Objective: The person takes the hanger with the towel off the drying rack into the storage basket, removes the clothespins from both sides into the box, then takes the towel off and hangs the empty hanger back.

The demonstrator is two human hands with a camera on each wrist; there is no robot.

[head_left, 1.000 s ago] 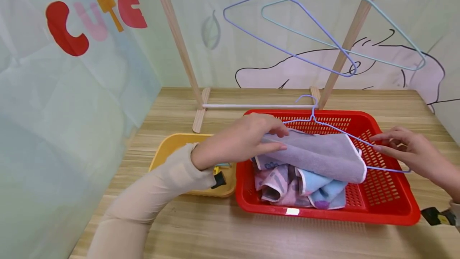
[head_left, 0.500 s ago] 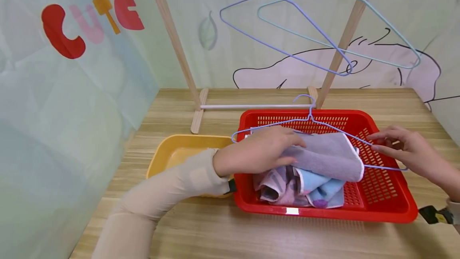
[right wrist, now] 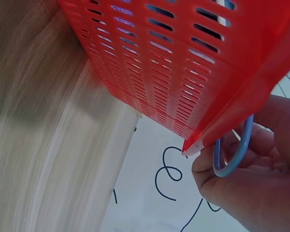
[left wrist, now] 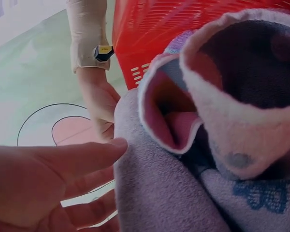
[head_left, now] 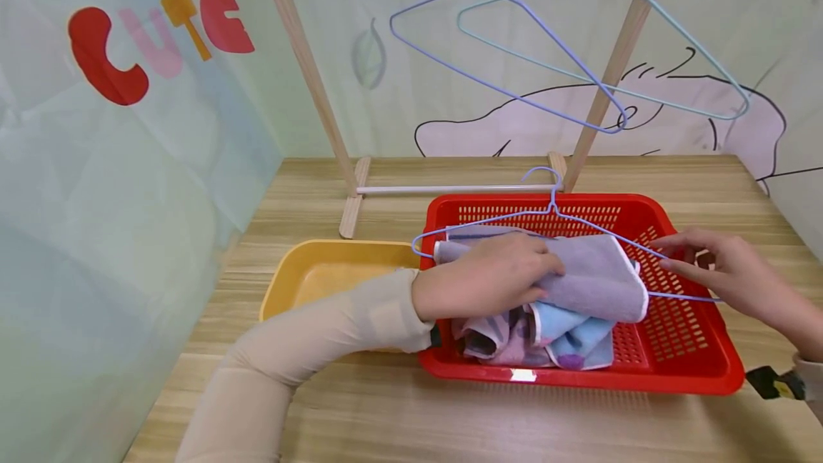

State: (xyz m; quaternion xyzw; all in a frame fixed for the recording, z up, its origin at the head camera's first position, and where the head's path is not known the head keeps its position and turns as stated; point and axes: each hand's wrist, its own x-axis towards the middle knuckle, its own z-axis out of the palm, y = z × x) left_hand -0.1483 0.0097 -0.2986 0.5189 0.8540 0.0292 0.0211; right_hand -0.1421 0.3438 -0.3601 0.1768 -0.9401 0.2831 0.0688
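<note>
A purple clothes hanger [head_left: 508, 217] lies across the red basket [head_left: 726, 377], its hook toward the back. Over its lower bar hangs a folded grey towel [head_left: 594, 274] with white edging. My left hand [head_left: 491, 274] rests on this towel with fingers fairly straight; in the left wrist view its thumb [left wrist: 99, 153] touches the fabric's edge. My right hand [head_left: 723, 263] pinches the hanger's right arm between thumb and fingers. The right wrist view shows the hanger's rounded end [right wrist: 232, 166] by that hand, beside the basket rim. Pink [head_left: 514, 345] and blue [head_left: 581, 341] towels lie bunched underneath.
A yellow tray [head_left: 321, 263] stands left of the basket, partly behind my left sleeve. Behind is a wooden rack [head_left: 315, 84] with a white bottom rod [head_left: 450, 190]. A purple hanger [head_left: 444, 66] and a mint hanger [head_left: 694, 31] hang above the basket.
My left hand has moved right across the grey towel, uncovering the hanger's left end. My right hand keeps its hold on the hanger. The view has shifted slightly.
</note>
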